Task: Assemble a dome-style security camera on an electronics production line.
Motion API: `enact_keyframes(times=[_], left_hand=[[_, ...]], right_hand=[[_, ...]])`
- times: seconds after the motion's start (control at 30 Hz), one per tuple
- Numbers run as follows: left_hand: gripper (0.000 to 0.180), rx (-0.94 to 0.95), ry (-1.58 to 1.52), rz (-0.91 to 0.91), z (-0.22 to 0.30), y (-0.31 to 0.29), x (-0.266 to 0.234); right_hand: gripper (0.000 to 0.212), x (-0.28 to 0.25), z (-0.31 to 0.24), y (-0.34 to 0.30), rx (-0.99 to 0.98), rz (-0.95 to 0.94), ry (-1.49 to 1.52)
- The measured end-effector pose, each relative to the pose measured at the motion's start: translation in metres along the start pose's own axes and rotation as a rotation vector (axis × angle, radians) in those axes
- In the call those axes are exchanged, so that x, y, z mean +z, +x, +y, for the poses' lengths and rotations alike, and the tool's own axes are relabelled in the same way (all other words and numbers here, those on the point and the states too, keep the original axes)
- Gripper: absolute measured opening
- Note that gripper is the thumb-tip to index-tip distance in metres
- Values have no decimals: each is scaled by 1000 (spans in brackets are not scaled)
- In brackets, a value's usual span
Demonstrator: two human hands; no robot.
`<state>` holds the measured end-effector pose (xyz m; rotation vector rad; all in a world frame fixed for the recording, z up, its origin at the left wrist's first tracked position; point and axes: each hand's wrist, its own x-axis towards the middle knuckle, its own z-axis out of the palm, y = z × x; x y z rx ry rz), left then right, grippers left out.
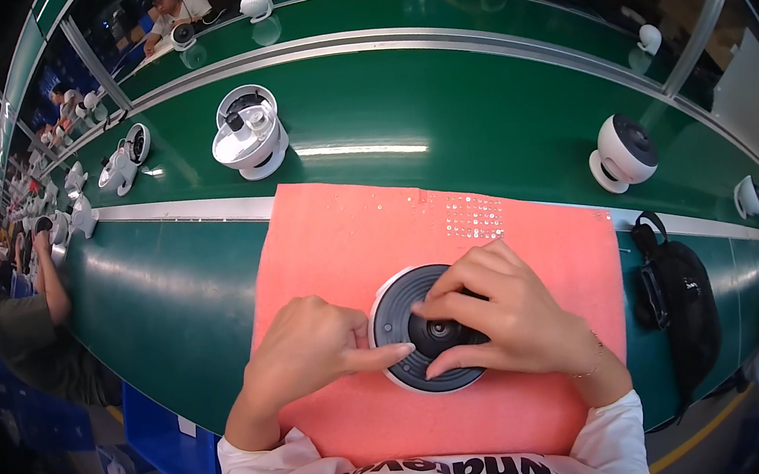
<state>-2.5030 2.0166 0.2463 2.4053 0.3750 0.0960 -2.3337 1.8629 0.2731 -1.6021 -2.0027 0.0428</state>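
A round camera (pixel 392 307) with a white shell and a dark grey ringed face lies face up on a pink mat (pixel 325 242), its lens at the centre. At its left edge, my left hand (pixel 310 346) has the fingers curled in against the rim and the thumb laid over the face. My right hand (pixel 519 315) covers the camera's right side. Its bent fingers and thumb grip around the lens, hiding part of the face.
Small screws (pixel 474 217) sit in rows at the mat's far edge. On the green conveyor (pixel 439 94) stand an open white housing (pixel 252 144) and a finished-looking white camera (pixel 624 151). A black bag (pixel 685 299) lies to the right. Another person (pixel 26 317) works at the left.
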Motion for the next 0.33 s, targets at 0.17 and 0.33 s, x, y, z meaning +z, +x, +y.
enact_keyframes(times=[0.17, 0.33], left_hand=[[53, 31, 54, 21, -8, -3, -2], [42, -123, 212, -43, -12, -5, -10]], right_hand=[[35, 2, 0, 1, -95, -213, 160], [55, 5, -3, 13, 151, -89, 283]])
